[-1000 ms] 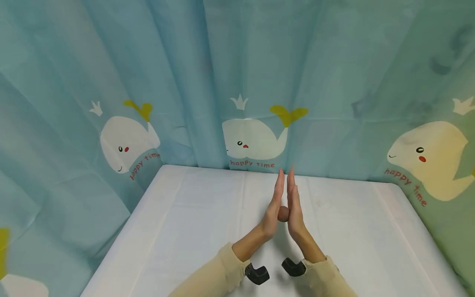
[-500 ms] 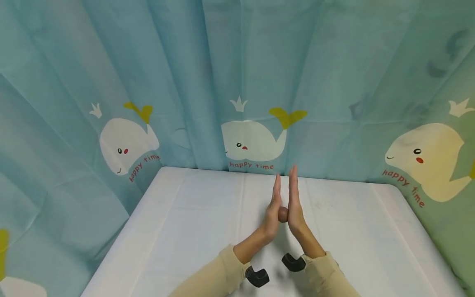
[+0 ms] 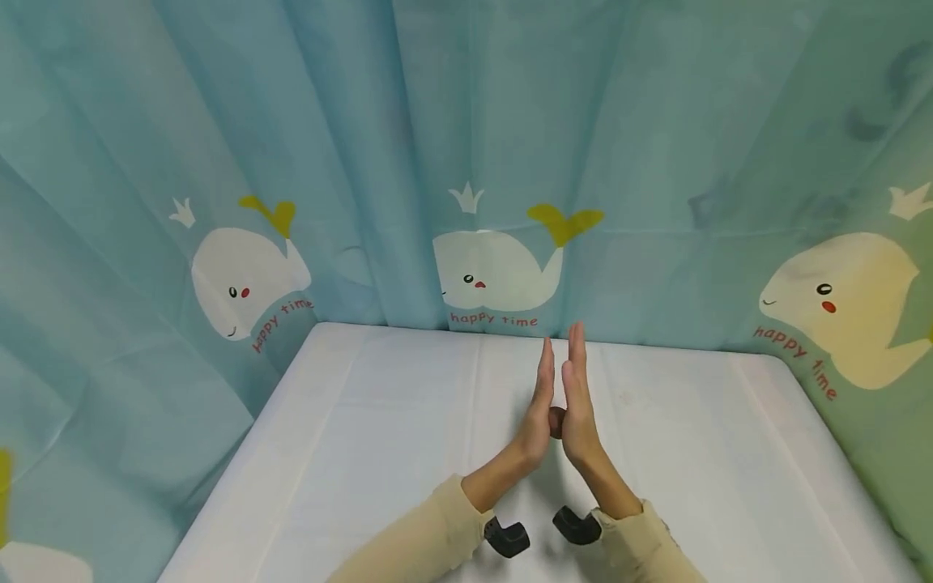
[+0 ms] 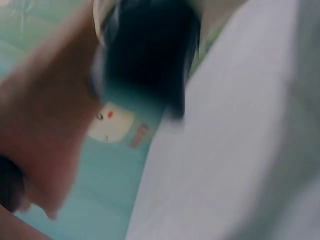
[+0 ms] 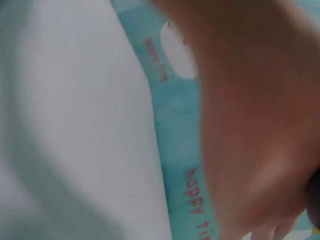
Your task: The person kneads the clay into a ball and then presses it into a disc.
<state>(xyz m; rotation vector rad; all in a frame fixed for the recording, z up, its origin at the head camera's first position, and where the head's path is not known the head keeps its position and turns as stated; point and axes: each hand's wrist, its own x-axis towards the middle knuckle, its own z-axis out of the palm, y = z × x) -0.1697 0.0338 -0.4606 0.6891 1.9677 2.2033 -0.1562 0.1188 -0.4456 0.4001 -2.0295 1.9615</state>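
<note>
Both hands point away from me over the table, palms facing each other with fingers straight. Between the left hand [image 3: 535, 421] and the right hand [image 3: 579, 417], a small brown ball [image 3: 557, 422] is pressed near the heels of the palms. Part of the ball is covered by the hands in the head view. In the left wrist view, the dark ball [image 4: 11, 184] shows at the left edge beside a blurred hand. At the right edge of the right wrist view, the ball [image 5: 314, 197] is cut off by the frame.
A white-covered table [image 3: 408, 421] lies under the hands. Behind it hangs a blue-green curtain [image 3: 364, 121] printed with whales. Black wrist cameras stick out inward from the left sleeve [image 3: 437, 518] and the right sleeve [image 3: 637, 534], close to each other.
The hands have slid slightly against each other, the right fingertips now reaching farther forward than the left. The ball stays between the palms, with a narrower part of it showing.
</note>
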